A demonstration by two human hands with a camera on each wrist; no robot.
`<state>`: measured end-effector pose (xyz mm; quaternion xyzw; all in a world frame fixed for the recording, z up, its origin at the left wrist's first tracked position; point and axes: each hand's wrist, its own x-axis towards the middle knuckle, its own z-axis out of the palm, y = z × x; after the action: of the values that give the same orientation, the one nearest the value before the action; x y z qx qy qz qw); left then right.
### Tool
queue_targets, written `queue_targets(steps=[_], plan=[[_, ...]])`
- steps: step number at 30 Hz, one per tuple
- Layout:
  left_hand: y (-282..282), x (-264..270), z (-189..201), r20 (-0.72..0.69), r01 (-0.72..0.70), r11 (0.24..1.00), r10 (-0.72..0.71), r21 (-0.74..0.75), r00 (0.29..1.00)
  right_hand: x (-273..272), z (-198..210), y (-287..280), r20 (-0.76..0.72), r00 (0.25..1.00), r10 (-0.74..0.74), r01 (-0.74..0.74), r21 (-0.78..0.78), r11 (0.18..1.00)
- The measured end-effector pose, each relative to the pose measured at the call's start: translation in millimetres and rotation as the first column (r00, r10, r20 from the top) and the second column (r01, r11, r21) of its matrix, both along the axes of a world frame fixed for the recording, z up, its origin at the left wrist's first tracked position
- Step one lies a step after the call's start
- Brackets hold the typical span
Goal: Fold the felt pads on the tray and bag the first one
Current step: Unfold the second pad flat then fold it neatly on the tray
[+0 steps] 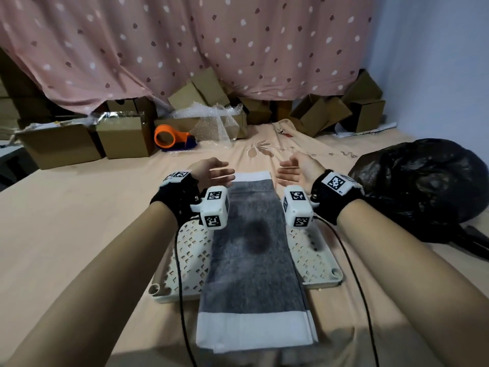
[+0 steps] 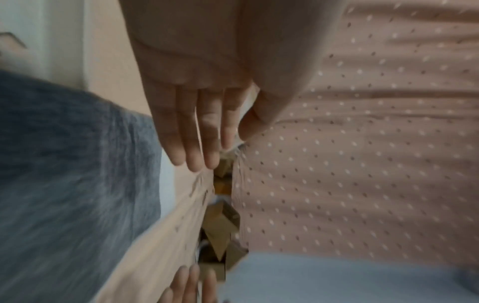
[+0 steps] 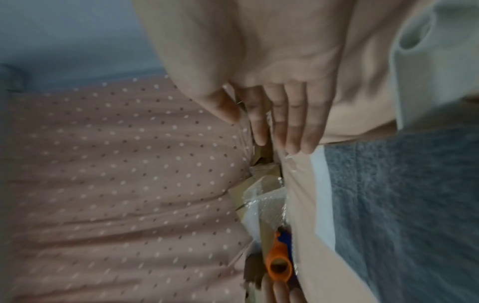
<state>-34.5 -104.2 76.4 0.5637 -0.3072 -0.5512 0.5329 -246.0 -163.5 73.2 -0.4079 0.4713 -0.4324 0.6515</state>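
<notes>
A long grey felt pad [image 1: 251, 250] with white end bands lies lengthwise over a cream perforated tray [image 1: 315, 263], overhanging it near and far. More pad layers show under its near edge. My left hand [image 1: 218, 170] hovers by the pad's far left corner, fingers straight, holding nothing. My right hand [image 1: 289, 170] mirrors it at the far right corner, palm inward, empty. In the left wrist view the left hand [image 2: 197, 127] is flat beside the grey pad [image 2: 64, 174]. The right wrist view has the right hand [image 3: 282, 119] straight beside the pad [image 3: 401, 194].
A black plastic bag [image 1: 423, 186] sits right of the tray. At the back stand cardboard boxes [image 1: 124, 139], bubble wrap [image 1: 211, 120] and an orange tape dispenser [image 1: 172, 139] below a pink dotted curtain [image 1: 185, 43]. Black cables [image 1: 182, 300] trail from my wrists.
</notes>
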Motion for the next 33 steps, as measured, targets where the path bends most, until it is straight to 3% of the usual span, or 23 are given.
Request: queue_targets(steps=[2,4,7,9,11,13,17,18,19,21,22,28,30,32,33], plan=[[25,-21,5,0.123,0.095,0.995,-0.096,0.018,0.988,-11,7,28,-0.135,0.985,0.107,-0.107,0.008,0.994],[45,-44,1,0.332,0.205,0.974,-0.224,0.092,0.916,-21,5,57,-0.283,0.924,0.256,-0.251,0.053,0.966],[63,-72,-12,0.654,0.316,0.915,-0.4,0.25,0.642,-36,-4,105,-0.531,0.778,0.336,-0.363,0.057,0.93],[67,-87,-19,0.778,0.339,0.889,-0.441,0.309,0.447,-43,-15,133,-0.686,0.651,0.325,-0.428,0.021,0.903],[64,-101,-22,0.845,0.318,0.892,-0.422,0.322,0.328,-49,-27,158,-0.761,0.554,0.337,-0.501,0.018,0.865],[64,-114,-22,0.854,0.296,0.888,-0.435,0.353,0.286,-52,-37,178,-0.808,0.49,0.327,-0.549,0.005,0.836],[68,-125,-22,0.897,0.307,0.866,-0.435,0.394,0.077,-57,-49,209,-0.923,0.35,0.163,-0.574,-0.074,0.815],[67,-128,-23,0.904,0.305,0.866,-0.426,0.397,0.034,-58,-52,213,-0.928,0.337,0.156,-0.578,-0.074,0.813],[66,-131,-26,0.884,0.29,0.852,-0.467,0.437,0.04,-59,-56,216,-0.927,0.337,0.162,-0.586,-0.071,0.807],[56,-138,-31,0.82,0.274,0.815,-0.557,0.51,0.131,-60,-62,218,-0.921,0.348,0.174,-0.589,-0.07,0.805],[54,-142,-30,0.803,0.272,0.803,-0.579,0.531,0.143,-62,-64,218,-0.919,0.355,0.172,-0.58,-0.072,0.812],[44,-140,-36,0.779,0.233,0.77,-0.623,0.594,0.074,-63,-68,220,-0.927,0.349,0.137,-0.549,-0.084,0.831],[50,-139,-32,0.781,0.229,0.765,-0.623,0.602,0.028,-59,-71,221,-0.914,0.372,0.163,-0.56,-0.081,0.824],[59,-136,-28,0.822,0.206,0.796,-0.552,0.569,-0.14,-56,-75,220,-0.902,0.397,0.17,-0.55,-0.086,0.831],[60,-136,-27,0.834,0.223,0.804,-0.519,0.551,-0.188,-55,-77,220,-0.898,0.411,0.16,-0.535,-0.096,0.839]])
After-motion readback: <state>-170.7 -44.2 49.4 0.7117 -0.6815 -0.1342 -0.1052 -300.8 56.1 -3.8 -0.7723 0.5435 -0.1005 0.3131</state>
